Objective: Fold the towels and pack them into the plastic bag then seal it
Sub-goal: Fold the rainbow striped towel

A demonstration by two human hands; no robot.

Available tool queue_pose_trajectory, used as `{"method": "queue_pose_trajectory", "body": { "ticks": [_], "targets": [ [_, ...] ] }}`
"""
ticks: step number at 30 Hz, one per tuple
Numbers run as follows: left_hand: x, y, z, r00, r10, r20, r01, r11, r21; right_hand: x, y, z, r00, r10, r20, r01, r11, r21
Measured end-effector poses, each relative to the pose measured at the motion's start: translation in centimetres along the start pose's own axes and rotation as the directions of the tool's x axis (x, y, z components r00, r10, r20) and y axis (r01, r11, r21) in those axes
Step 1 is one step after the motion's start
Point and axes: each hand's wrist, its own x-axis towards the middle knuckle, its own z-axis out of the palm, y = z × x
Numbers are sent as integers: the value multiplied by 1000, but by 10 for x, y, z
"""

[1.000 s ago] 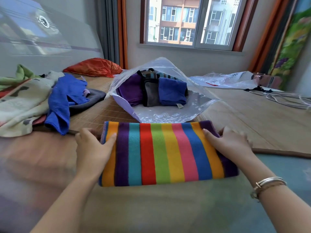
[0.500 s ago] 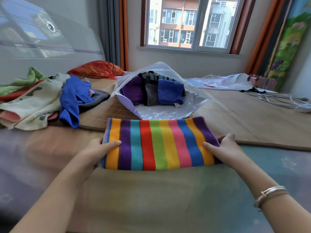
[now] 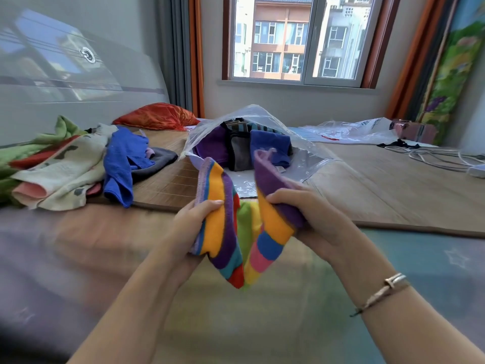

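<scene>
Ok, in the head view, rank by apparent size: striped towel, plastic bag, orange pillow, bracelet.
1. plastic bag
2. striped towel, though it is nearer the camera, so this order is unsure
3. orange pillow
4. bracelet

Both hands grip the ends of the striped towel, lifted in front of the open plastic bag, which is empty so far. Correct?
Not quite: the plastic bag already holds folded towels, as the head view shows. The rest stands: left hand and right hand grip the striped towel by its ends.
</scene>
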Motion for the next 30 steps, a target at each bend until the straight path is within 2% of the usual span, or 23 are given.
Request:
{"method": "queue_pose_trajectory", "body": {
  "ticks": [4, 7, 10, 13, 14, 16, 17, 18, 19, 20, 21, 23, 25, 27, 30],
  "targets": [
    [-5, -3, 15, 999, 37, 3, -37, 998, -43, 7, 8, 36, 991, -105, 81, 126, 933, -338],
    [-11, 0, 19, 998, 23, 65, -14, 991, -134, 6, 5, 43, 982, -154, 109, 185, 897, -402],
    [-12, 4, 16, 989, 64, 131, -34, 975, -218, 4, 5, 41, 983, -51, 179, 133, 865, -483],
    [-16, 6, 14, 992, 36, 124, -16, 988, -156, -3, 7, 49, 970, 123, 207, 16, 825, -565],
    [-17, 7, 14, 995, 5, 99, 9, 989, -148, -2, 8, 47, 973, 115, 200, 15, 833, -552],
    [-21, 11, 17, 999, -3, 53, 11, 989, -148, -2, 4, 37, 995, -20, 102, 65, 883, -465],
    [-21, 13, 19, 1000, 15, 15, -12, 990, -140, -1, 1, 27, 990, -141, -9, 123, 891, -436],
    [-22, 18, 23, 999, 32, -6, -33, 990, -136, 1, 0, 14, 956, -262, -133, 177, 875, -450],
    [-22, 22, 27, 998, 58, -4, -58, 988, -142, 2, -2, 1, 920, -311, -240, 179, 875, -451],
    [-20, 26, 31, 997, 82, -9, -83, 986, -145, 4, -4, -10, 908, -288, -304, 150, 902, -405],
    [-17, 28, 33, 994, 105, -18, -107, 985, -137, 7, -3, -20, 938, -179, -298, 92, 955, -283],
    [-6, 32, 39, 992, 123, -16, -123, 989, -80, 15, -6, -32, 994, 85, -72, -82, 996, 42],
    [11, 31, 40, 994, 105, 32, -106, 994, 9, 26, -12, -42, 983, 155, 101, -170, 973, 155],
    [33, 33, 44, 994, 100, 38, -103, 991, 86, 52, -16, -52, 978, 192, 80, -197, 979, 53],
    [89, 29, 52, 984, 165, -64, -144, 957, 252, 109, -31, -72, 976, 160, -146, -192, 950, -245]
  ]
}}
